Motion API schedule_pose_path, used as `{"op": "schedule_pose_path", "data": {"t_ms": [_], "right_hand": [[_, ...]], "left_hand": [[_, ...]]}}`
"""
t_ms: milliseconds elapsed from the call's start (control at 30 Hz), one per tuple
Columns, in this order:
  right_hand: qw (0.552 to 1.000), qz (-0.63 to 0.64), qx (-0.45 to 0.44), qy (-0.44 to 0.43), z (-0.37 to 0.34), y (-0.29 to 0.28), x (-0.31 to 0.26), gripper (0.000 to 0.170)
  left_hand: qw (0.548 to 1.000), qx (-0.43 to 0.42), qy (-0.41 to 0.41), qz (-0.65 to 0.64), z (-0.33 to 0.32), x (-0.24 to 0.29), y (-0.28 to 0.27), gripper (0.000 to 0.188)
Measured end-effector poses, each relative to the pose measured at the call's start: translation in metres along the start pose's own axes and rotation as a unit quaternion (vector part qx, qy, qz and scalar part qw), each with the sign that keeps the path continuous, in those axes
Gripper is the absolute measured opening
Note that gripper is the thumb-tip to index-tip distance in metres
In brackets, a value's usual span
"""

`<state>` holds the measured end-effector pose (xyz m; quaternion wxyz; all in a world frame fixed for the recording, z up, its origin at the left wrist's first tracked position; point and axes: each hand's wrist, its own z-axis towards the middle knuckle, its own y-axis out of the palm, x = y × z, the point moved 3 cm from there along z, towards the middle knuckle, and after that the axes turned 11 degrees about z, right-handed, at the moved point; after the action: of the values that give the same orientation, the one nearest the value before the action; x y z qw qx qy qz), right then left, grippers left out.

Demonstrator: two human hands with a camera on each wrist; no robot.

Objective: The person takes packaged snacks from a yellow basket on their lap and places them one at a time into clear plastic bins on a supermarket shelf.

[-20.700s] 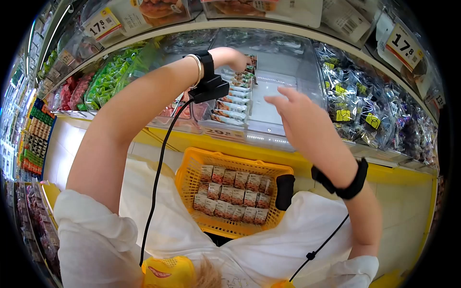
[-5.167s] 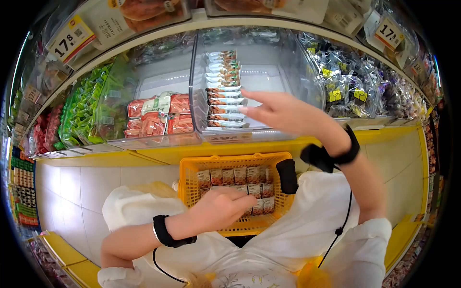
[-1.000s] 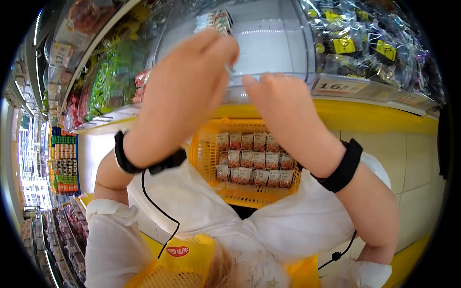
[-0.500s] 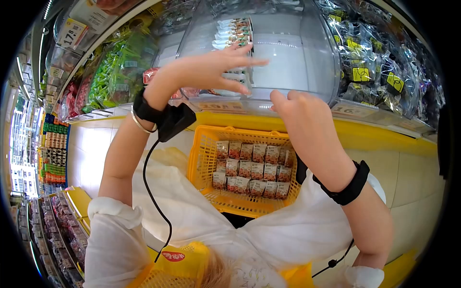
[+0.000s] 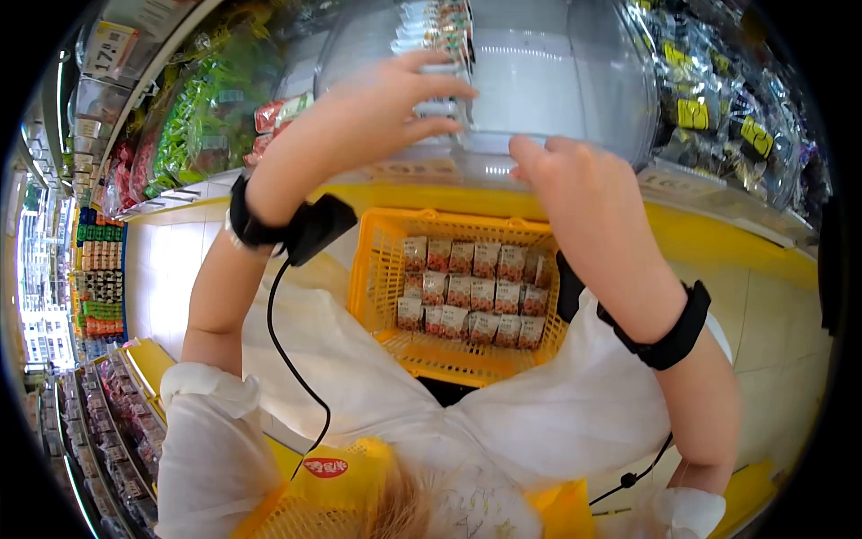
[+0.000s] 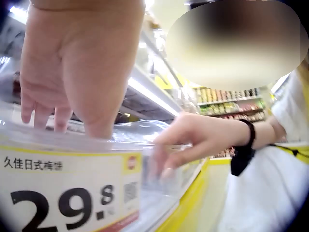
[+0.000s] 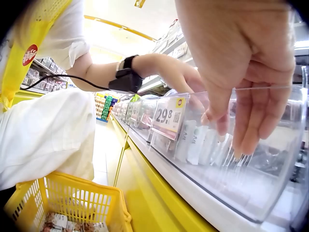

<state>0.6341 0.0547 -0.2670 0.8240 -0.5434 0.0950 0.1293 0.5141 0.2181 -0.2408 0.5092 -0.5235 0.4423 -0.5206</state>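
My left hand (image 5: pixel 382 103) reaches over a clear plastic bin (image 5: pixel 530 94), its fingers spread above a row of small white snack packets (image 5: pixel 431 36) standing on edge. Part of the row is hidden beneath that hand. In the left wrist view its fingers point down behind the bin's front wall. To the right, my right hand (image 5: pixel 584 180) hangs at the bin's front edge with relaxed fingers and holds nothing. The right wrist view shows its fingertips pointing down behind the clear wall, close to the packets (image 7: pixel 195 145).
A yellow basket (image 5: pixel 362 269) with rows of small brown-and-white packets (image 5: pixel 462 292) stands on the floor between the knees. Green-wrapped goods (image 5: pixel 202 117) and red packs (image 5: pixel 269 117) lie left of the bin, dark-bagged goods (image 5: pixel 705 112) right. A price label (image 6: pixel 72 188) fronts the bin.
One second ago my left hand was raised nearer the head camera with fingers curled; it has lowered and spread over the packets. My right hand stays near the bin's front edge.
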Motion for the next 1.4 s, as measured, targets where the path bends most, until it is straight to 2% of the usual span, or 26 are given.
{"op": "schedule_pose_path", "data": {"t_ms": [67,133,167,200,233,267,300,333,400,467,500,533,600,633,733,767,833,867,933,1000,1067,1100,1200,1300,1367,1400], "right_hand": [[1.000,0.009,0.007,-0.009,-0.002,-0.002,0.000,0.006],[1.000,0.010,0.014,-0.024,-0.004,-0.002,0.003,0.006],[0.999,0.026,0.021,-0.026,-0.003,-0.001,0.005,0.009],[0.998,0.044,0.029,-0.029,-0.003,-0.001,0.006,0.017],[0.999,0.040,0.026,-0.025,-0.003,-0.001,0.005,0.018],[0.999,0.042,0.022,-0.023,-0.004,0.000,0.005,0.018],[0.998,0.038,0.029,-0.029,-0.004,0.000,0.005,0.018],[0.998,0.034,0.038,-0.036,-0.005,0.001,0.004,0.018],[0.998,0.026,0.041,-0.044,-0.006,-0.001,0.003,0.020],[0.998,0.042,0.035,-0.033,-0.007,-0.003,0.002,0.021],[0.998,0.040,0.036,-0.030,-0.009,-0.004,0.003,0.021],[0.997,0.053,0.039,-0.038,-0.010,-0.005,0.005,0.021],[0.996,0.060,0.048,-0.051,-0.010,-0.010,0.008,0.021],[0.995,0.068,0.056,-0.043,-0.012,-0.014,0.007,0.021],[0.994,0.068,0.084,-0.018,-0.010,-0.031,0.004,0.017],[0.993,0.080,0.088,-0.006,-0.013,-0.033,0.004,0.016],[0.989,0.083,0.118,-0.015,-0.009,-0.041,0.004,0.012],[0.989,0.083,0.119,-0.015,-0.011,-0.042,0.004,0.012],[0.989,0.087,0.115,-0.014,-0.009,-0.047,0.000,0.018],[0.987,0.090,0.130,-0.017,-0.009,-0.047,-0.001,0.018],[0.985,0.093,0.141,-0.018,-0.009,-0.047,-0.001,0.017],[0.983,0.094,0.153,-0.024,-0.008,-0.048,-0.003,0.016],[0.980,0.099,0.169,-0.031,-0.008,-0.046,-0.004,0.015],[0.979,0.110,0.170,-0.033,-0.009,-0.046,-0.006,0.012],[0.978,0.120,0.167,-0.028,-0.009,-0.047,-0.004,0.010],[0.972,0.128,0.193,-0.040,-0.011,-0.049,-0.003,0.008]], "left_hand": [[0.978,0.150,-0.059,0.135,-0.016,0.048,-0.030,0.025],[0.975,0.203,-0.031,0.082,-0.035,0.087,-0.020,0.026],[0.978,0.209,0.000,-0.012,-0.044,0.107,-0.001,0.024],[0.984,0.155,0.017,-0.087,-0.048,0.119,0.022,0.021],[0.987,0.095,-0.005,-0.131,-0.054,0.125,0.057,0.019],[0.979,-0.039,-0.060,-0.189,-0.057,0.123,0.097,0.012],[0.969,-0.119,-0.107,-0.188,-0.068,0.115,0.161,0.010],[0.938,-0.270,-0.164,-0.139,-0.081,0.106,0.218,0.020],[0.914,-0.371,-0.137,-0.093,-0.132,0.087,0.341,0.035],[0.919,-0.354,-0.129,-0.113,-0.172,0.076,0.427,0.043],[0.924,-0.337,-0.122,-0.133,-0.178,0.075,0.444,0.052],[0.925,-0.336,-0.121,-0.132,-0.179,0.081,0.444,0.052],[0.922,-0.336,-0.170,-0.083,-0.178,0.093,0.445,0.070],[0.925,-0.330,-0.170,-0.078,-0.176,0.098,0.443,0.070],[0.867,-0.421,-0.237,-0.125,-0.175,0.104,0.438,0.059],[0.867,-0.420,-0.237,-0.124,-0.176,0.111,0.439,0.059],[0.864,-0.477,-0.137,-0.082,-0.172,0.110,0.436,0.041],[0.864,-0.477,-0.137,-0.082,-0.177,0.116,0.438,0.041],[0.897,-0.392,-0.154,-0.131,-0.178,0.111,0.435,0.036],[0.896,-0.388,-0.161,-0.142,-0.178,0.107,0.436,0.033],[0.879,-0.364,-0.226,-0.211,-0.179,0.115,0.434,0.038],[0.882,-0.357,-0.229,-0.207,-0.175,0.115,0.430,0.038],[0.867,-0.370,-0.252,-0.221,-0.172,0.118,0.428,0.056],[0.879,-0.396,-0.191,-0.184,-0.162,0.121,0.434,0.063],[0.929,-0.364,-0.038,-0.056,-0.139,0.127,0.398,0.059],[0.930,-0.334,-0.045,-0.147,-0.119,0.135,0.343,0.052]]}}
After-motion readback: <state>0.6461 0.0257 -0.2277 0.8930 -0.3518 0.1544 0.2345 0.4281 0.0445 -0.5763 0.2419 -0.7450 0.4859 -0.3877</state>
